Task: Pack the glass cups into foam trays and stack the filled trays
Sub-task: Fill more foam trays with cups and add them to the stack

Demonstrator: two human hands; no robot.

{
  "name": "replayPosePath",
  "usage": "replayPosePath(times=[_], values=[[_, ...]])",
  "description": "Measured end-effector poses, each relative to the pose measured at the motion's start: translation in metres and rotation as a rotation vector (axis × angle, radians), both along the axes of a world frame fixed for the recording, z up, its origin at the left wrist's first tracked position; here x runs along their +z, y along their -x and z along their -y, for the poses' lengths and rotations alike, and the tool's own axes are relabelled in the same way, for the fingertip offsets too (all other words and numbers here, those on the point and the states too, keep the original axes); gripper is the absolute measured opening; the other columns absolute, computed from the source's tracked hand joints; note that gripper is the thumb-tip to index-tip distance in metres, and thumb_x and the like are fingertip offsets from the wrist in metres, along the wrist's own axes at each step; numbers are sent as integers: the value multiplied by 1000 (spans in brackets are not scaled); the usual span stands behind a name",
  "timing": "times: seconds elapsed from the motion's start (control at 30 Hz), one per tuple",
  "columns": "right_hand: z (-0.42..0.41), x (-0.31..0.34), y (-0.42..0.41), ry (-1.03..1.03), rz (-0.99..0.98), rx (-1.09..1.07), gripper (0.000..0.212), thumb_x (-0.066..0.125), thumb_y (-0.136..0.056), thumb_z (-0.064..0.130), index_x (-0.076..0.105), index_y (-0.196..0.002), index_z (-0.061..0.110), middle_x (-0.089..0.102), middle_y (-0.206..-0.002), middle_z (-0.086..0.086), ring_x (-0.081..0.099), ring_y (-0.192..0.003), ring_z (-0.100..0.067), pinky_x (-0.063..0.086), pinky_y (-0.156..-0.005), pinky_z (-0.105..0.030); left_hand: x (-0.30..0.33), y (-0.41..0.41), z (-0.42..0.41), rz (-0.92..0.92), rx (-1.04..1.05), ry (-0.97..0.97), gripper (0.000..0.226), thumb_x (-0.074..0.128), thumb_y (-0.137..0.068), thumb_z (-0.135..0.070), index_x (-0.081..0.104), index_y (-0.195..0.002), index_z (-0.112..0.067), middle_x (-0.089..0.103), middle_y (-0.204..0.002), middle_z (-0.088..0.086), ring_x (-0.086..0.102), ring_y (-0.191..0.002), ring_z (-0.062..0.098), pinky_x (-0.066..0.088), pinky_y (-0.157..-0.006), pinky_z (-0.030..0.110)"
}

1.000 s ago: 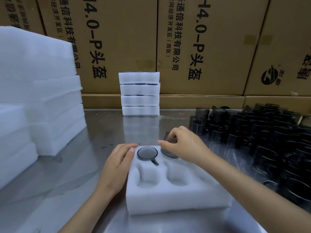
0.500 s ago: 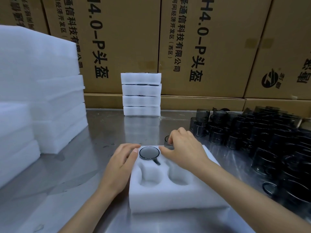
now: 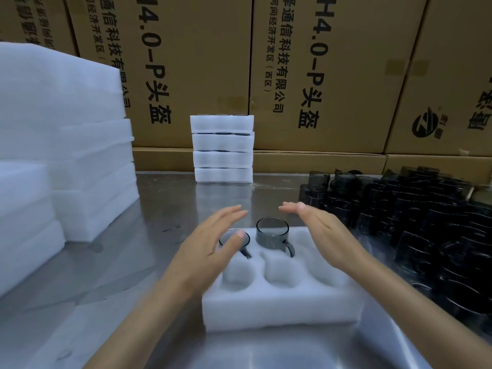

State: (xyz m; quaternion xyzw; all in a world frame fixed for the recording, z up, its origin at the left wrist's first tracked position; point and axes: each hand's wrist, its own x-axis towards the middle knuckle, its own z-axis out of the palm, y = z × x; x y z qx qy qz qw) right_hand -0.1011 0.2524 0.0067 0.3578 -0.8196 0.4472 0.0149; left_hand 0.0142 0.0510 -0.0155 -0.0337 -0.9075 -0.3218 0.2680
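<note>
A white foam tray [image 3: 282,312] with round pockets lies on the steel table in front of me. Its far row holds two smoky glass cups: one [image 3: 239,239] sunk deep at the far left, another [image 3: 272,233] standing higher in the middle pocket with its handle toward me. The other pockets that show are bare. My left hand [image 3: 213,243] hovers over the left cup with straight fingers, holding nothing. My right hand [image 3: 319,225] is raised to the right of the taller cup, fingers straight, also holding nothing.
A crowd of several loose dark glass cups [image 3: 415,219] covers the table's right side. A stack of several filled foam trays [image 3: 222,149] stands at the back centre. Tall piles of blank foam trays [image 3: 61,145] fill the left. Cardboard boxes [image 3: 319,75] wall the back.
My right hand let go of the second cup, now standing in the middle far pocket. Both hands lifted off the tray and opened with straight fingers.
</note>
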Motion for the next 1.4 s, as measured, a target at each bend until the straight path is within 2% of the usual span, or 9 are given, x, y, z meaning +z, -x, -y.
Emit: replayPosePath(times=[0.23, 0.53, 0.67, 0.8, 0.93, 1.0, 1.17, 1.27, 1.4], values=[[-1, -9, -6, -362, -254, 43, 44, 21, -102, 36, 33, -144, 36, 25, -149, 28, 13, -139, 9, 12, -115, -20, 5, 0, -23, 228, -113, 439, 59, 23, -92, -61, 8, -147, -46, -7, -150, -34, -13, -136, -15, -7, -114, 19], [-2, -12, -4, -568, -201, 78, 45, 20, -102, 40, 24, -146, 40, 14, -151, 32, 9, -138, 11, 9, -108, -14, 8, 9, -24, 336, -130, 454, 54, 30, -94, -53, 22, -147, -42, 13, -153, -27, 1, -141, -6, -2, -110, 19], [-1, -12, -3, -431, -161, 51, 42, 24, -102, 38, 38, -142, 38, 32, -147, 26, 22, -138, 4, 20, -112, -25, 2, 6, -24, 192, -141, 108, 35, 39, -95, -51, 44, -129, -51, 32, -140, -38, 14, -136, -15, 11, -110, 14], [-6, -10, 17, -126, -84, -82, 34, 42, -99, 29, 55, -131, 27, 54, -132, 13, 48, -119, -5, 34, -96, -22, -7, 3, -8, -110, -31, -353, 30, 51, -85, -44, 57, -115, -46, 51, -129, -31, 39, -125, -13, 29, -102, 10], [-14, -7, 60, -116, -91, -293, 36, 44, -97, 29, 52, -132, 24, 55, -132, 7, 52, -112, -11, 44, -92, -32, -25, 10, 7, 34, 75, -619, 38, 53, -95, -18, 47, -126, -39, 42, -137, -20, 35, -132, 0, 27, -105, 23], [-12, -2, 83, -164, -119, -355, 39, 43, -97, 29, 48, -135, 21, 51, -135, 2, 54, -109, -16, 47, -89, -38, -29, 14, 9, 152, 66, -663, 44, 56, -93, -25, 42, -134, -34, 39, -140, -16, 33, -132, 3, 26, -103, 24], [-1, 15, 133, -315, -268, -469, 45, 43, -96, 28, 39, -140, 17, 38, -144, -3, 54, -111, -26, 47, -87, -38, -30, 17, 10, 167, 66, -680, 51, 49, -70, -37, 49, -121, -34, 47, -127, -21, 40, -125, 4, 32, -100, 25], [6, 19, 155, -493, -365, -524, 47, 43, -96, 24, 37, -141, 11, 34, -148, -6, 38, -129, -28, 43, -95, -43, -30, 17, 11, 178, 58, -701, 53, 49, -70, -35, 53, -123, -30, 51, -130, -10, 46, -125, 11, 34, -109, 41], [16, 14, 168, -759, -446, -556, 50, 43, -96, 28, 33, -140, 7, 28, -151, -8, 20, -138, -29, 29, -107, -44, -30, 18, 13, 196, 45, -696, 51, 49, -71, -35, 54, -121, -30, 53, -129, -7, 49, -123, 15, 34, -109, 46]])
